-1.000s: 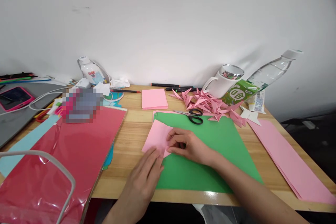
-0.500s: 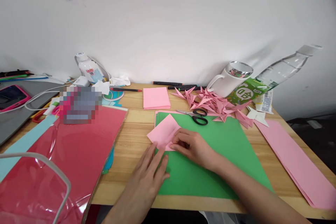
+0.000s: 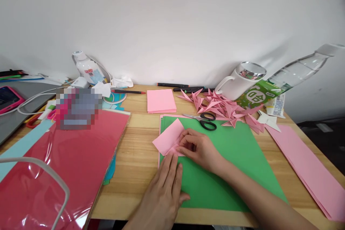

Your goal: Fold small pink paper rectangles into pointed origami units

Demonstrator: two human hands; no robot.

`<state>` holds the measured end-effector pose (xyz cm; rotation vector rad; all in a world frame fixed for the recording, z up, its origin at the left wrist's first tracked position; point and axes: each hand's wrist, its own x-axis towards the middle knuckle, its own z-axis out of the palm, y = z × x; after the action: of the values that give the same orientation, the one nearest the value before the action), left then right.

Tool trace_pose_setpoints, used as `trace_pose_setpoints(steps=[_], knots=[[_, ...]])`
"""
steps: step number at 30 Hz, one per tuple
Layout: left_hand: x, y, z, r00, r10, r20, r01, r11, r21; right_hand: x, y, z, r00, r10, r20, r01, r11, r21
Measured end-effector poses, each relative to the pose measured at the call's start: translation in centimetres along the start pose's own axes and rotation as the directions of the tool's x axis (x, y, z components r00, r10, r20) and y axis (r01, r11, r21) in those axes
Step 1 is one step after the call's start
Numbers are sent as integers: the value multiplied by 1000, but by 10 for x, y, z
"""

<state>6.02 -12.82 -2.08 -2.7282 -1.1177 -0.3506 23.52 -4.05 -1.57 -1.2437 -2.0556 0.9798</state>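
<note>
A partly folded pink paper sheet [image 3: 169, 137] lies at the left part of the green paper [image 3: 223, 172], its far flap raised. My right hand [image 3: 199, 149] pinches the sheet's right side between thumb and fingertips. Flat on the near edge, my left hand [image 3: 165, 187] has its fingers stretched out, fingertips touching the paper. Scissors with black handles [image 3: 208, 121] rest just beyond my right hand. Behind the work stands a stack of pink squares [image 3: 161, 100]. Several folded pink paper pieces [image 3: 221, 106] are heaped at the back right.
On the right are a white mug [image 3: 241, 81], a green packet [image 3: 254, 95], a clear bottle [image 3: 302, 66] and long pink strips [image 3: 304, 169]. A red sheet in clear plastic [image 3: 67, 165] covers the left side, with a white cable [image 3: 58, 176] over it. Markers [image 3: 172, 85] lie by the wall.
My left hand has shifted right, and its fingertips now press on the near edge of the pink sheet. The right hand keeps its pinch. The camera view has moved slightly.
</note>
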Motion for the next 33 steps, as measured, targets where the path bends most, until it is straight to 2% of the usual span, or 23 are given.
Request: trace_pose_setpoints(steps=[6, 11, 16, 25, 33], knots=[[0, -1, -1, 998, -23, -64, 23, 1000, -8, 2, -1, 2, 998, 66, -9, -66, 997, 44], [0, -1, 0, 999, -42, -4, 42, 998, -36, 4, -2, 2, 996, 92, -12, -92, 995, 43], [1, -1, -3, 1000, -8, -4, 8, 1000, -30, 4, -2, 2, 995, 95, -16, -95, 995, 41], [2, -5, -1, 998, 17, 63, -15, 999, -36, 3, -3, 3, 992, 118, -43, -116, 992, 49], [0, -5, -3, 998, 19, 67, -16, 999, -45, 2, -2, -4, 999, 41, 26, -42, 998, 46]])
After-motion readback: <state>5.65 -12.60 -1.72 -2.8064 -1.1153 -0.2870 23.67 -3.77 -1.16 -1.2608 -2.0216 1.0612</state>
